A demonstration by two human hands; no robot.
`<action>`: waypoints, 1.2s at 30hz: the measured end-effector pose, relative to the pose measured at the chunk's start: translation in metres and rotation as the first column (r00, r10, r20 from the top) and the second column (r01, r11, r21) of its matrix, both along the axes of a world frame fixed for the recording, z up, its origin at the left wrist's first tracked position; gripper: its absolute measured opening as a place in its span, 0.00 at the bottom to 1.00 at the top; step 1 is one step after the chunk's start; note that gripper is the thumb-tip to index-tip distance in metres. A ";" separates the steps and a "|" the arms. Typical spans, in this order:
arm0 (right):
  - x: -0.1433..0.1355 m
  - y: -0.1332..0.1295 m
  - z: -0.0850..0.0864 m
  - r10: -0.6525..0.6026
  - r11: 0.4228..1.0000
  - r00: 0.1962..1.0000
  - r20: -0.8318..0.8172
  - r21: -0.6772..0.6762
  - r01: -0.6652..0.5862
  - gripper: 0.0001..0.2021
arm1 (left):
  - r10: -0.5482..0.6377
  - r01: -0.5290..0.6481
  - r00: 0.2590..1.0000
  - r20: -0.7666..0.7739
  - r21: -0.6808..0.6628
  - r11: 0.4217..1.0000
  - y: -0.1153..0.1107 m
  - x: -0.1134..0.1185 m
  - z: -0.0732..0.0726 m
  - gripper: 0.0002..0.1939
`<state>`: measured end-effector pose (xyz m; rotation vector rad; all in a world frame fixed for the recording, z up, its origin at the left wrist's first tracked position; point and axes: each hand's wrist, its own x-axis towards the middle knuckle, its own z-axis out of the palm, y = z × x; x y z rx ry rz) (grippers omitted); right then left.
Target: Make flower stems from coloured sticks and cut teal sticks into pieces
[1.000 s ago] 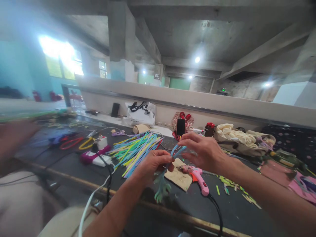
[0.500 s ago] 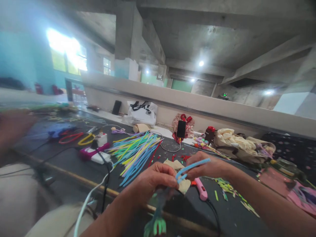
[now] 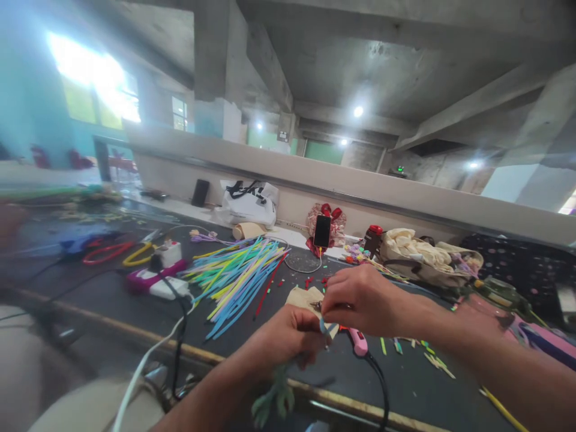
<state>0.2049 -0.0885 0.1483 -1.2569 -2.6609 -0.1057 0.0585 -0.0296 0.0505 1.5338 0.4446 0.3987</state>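
Note:
Low over the front of the dark table, my left hand (image 3: 301,336) is closed on a short blue pipe cleaner (image 3: 332,328), whose bent end shows between my hands. Below that hand hangs a bundle of green looped pipe cleaners (image 3: 273,399); its join to the blue piece is hidden. My right hand (image 3: 360,297) is closed just above, fingers bunched by the blue piece. A small metal tip pokes out beside its fingers, but its kind is hidden. Behind both hands lies a beige cloth (image 3: 303,297). A pink corded tool (image 3: 359,342) rests right of them.
A spread of coloured pipe cleaners (image 3: 243,279) lies left of my hands. Further left are a power strip (image 3: 166,285), cables and yellow-handled scissors (image 3: 139,255). A charging phone (image 3: 322,231) leans at the back. Cut scraps (image 3: 438,363) and a fabric bag (image 3: 418,255) are on the right.
The long blue ends that stuck up between my hands no longer show. My right hand has turned and closed, with a metal tip now beside it. The view has shifted slightly right.

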 end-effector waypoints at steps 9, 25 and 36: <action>0.013 -0.030 0.000 -0.064 0.994 0.997 0.034 0.092 0.061 0.11 | 0.125 -0.089 0.979 0.161 -0.215 0.973 0.007 -0.010 0.006 0.12; 0.030 -0.007 -0.042 -0.234 0.972 0.938 -0.256 -0.024 0.235 0.09 | -0.060 0.109 0.962 0.267 -0.172 0.979 -0.002 -0.013 0.004 0.09; 0.032 0.015 -0.013 -0.134 0.938 0.947 -0.293 -0.345 0.027 0.10 | -0.067 0.068 0.996 0.053 -0.007 0.998 -0.003 -0.010 0.004 0.08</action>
